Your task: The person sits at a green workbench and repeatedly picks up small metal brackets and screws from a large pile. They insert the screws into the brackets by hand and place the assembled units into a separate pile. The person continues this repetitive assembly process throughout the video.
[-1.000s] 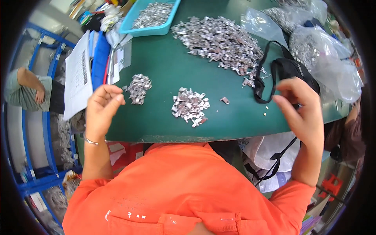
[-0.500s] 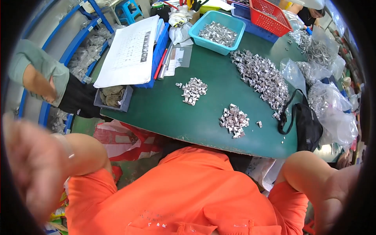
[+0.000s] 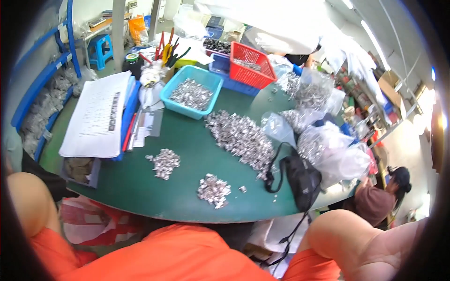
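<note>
My right arm reaches out to the lower right rim. What seems to be the heel of my right hand (image 3: 396, 250) shows there, its fingers cut off by the dark edge. Only part of my left arm (image 3: 30, 203) is in view at the left rim; the hand is out of the picture. Neither arm touches the green table (image 3: 154, 199) in front of me. Nearest to me on it lie two small heaps of metal clips, the left heap (image 3: 166, 164) and the right heap (image 3: 213, 191), with one loose clip (image 3: 242, 189) beside. A larger heap of clips (image 3: 241, 140) spreads behind them.
A turquoise basin (image 3: 191, 111) of metal parts and a red basket (image 3: 253, 77) stand at the back. Papers (image 3: 96, 117) lie on a blue holder at left. A black bag (image 3: 302, 180) and plastic bags (image 3: 344, 157) crowd the right. Another person (image 3: 375, 201) is beyond.
The view has tilted up and swung right, so the table sits further left. My left hand has left the picture. A person at far right has come into view.
</note>
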{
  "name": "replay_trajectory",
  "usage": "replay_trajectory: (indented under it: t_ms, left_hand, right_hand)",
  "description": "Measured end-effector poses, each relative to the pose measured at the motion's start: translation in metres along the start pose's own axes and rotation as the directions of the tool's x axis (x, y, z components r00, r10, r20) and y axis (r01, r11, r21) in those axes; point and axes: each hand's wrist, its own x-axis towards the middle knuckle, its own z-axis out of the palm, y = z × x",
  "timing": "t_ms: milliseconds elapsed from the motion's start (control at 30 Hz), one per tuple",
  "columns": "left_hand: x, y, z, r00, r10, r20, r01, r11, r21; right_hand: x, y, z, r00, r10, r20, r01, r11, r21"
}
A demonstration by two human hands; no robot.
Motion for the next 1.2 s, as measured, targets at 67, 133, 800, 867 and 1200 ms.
replay_trajectory:
  t_ms: [67, 133, 800, 867, 1200]
  left_hand:
    - [0.020, -0.040, 0.012, 0.997, -0.080, 0.006, 0.079, 0.995, 0.052]
    - [0.040, -0.084, 0.028, 0.985, -0.173, 0.026, 0.169, 0.979, 0.109]
    - [0.131, -0.158, 0.104, 0.960, -0.227, 0.167, 0.187, 0.957, 0.222]
    - [0.120, -0.123, 0.098, 0.980, -0.113, 0.166, 0.086, 0.983, 0.162]
    - [0.028, -0.030, 0.053, 0.986, 0.119, 0.117, -0.124, 0.992, 0.037]
  right_hand:
    - [-0.001, 0.012, 0.000, 1.000, -0.014, -0.001, 0.014, 0.999, -0.044]
    - [-0.006, 0.023, -0.003, 1.000, -0.007, -0.017, 0.005, 0.996, -0.091]
    - [-0.229, 0.103, -0.010, 0.329, 0.831, 0.448, -0.483, 0.556, -0.676]
    - [-0.267, 0.098, 0.002, 0.312, 0.851, 0.422, -0.508, 0.525, -0.683]
    - [-0.312, 0.131, 0.016, 0.423, 0.839, 0.342, -0.423, 0.517, -0.744]
